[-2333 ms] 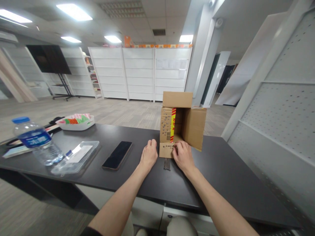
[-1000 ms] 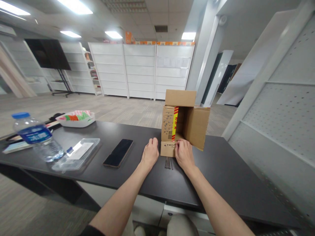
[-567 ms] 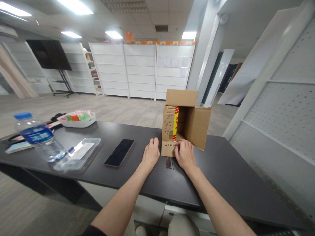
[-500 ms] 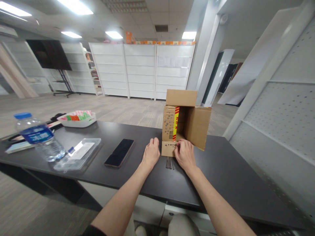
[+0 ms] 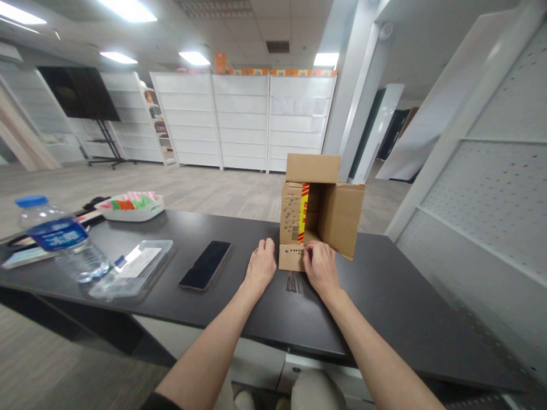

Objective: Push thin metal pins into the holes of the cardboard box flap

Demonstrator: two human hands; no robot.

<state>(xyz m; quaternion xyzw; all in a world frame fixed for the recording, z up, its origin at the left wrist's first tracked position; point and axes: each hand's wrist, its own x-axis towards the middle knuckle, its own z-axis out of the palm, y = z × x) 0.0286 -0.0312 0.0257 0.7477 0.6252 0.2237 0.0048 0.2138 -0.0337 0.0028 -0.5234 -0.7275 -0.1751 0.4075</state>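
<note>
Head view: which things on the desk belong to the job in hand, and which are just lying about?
Seemingly in use:
cardboard box, right hand at its front flap, left hand beside it
thin metal pins before the box

Seemingly just lying about:
phone
clear plastic case
water bottle
white basket

The dark desk has a clear bottle with a blue cap near its left end, a clear plastic case just right of it, then a black phone. Toward the far left lies a white basket. Right of centre stands an open cardboard box, with several thin nails lying just on its near side.
</note>
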